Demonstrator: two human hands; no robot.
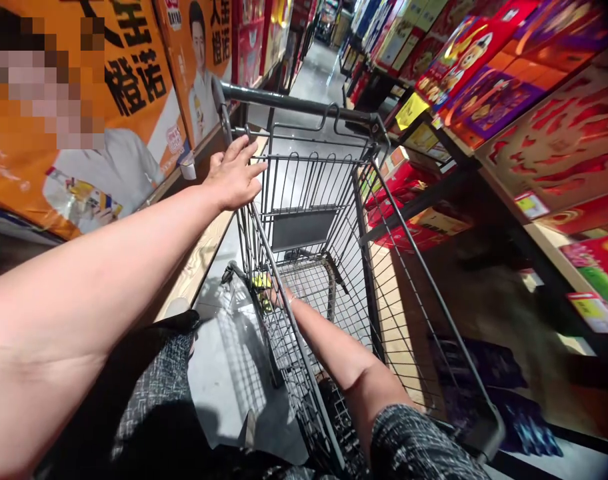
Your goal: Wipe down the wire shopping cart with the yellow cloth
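Centre frame, left hand (237, 177) splayed on shopping cart (304, 230); right hand (278, 292), grip unclear. The cart seems stiff; grasp its handlebar (294, 101).

A cart (304, 230) stands between boxes (139, 123) left and shelves (549, 245) right.

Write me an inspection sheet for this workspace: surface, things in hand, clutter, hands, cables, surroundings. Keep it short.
Surface: grey floor, shadowed by the cart.
Job's things: wire cart; yellow item low inside, too hidden by wires to identify.
Clutter: dark purple packets low on the right.
Hands: left hand on the cart's rim, fingers spread; right hand down in the cart at the yellow item, grip unclear.
Cables: nothing seen.
Surroundings: orange boxes left, shelved red boxes right.
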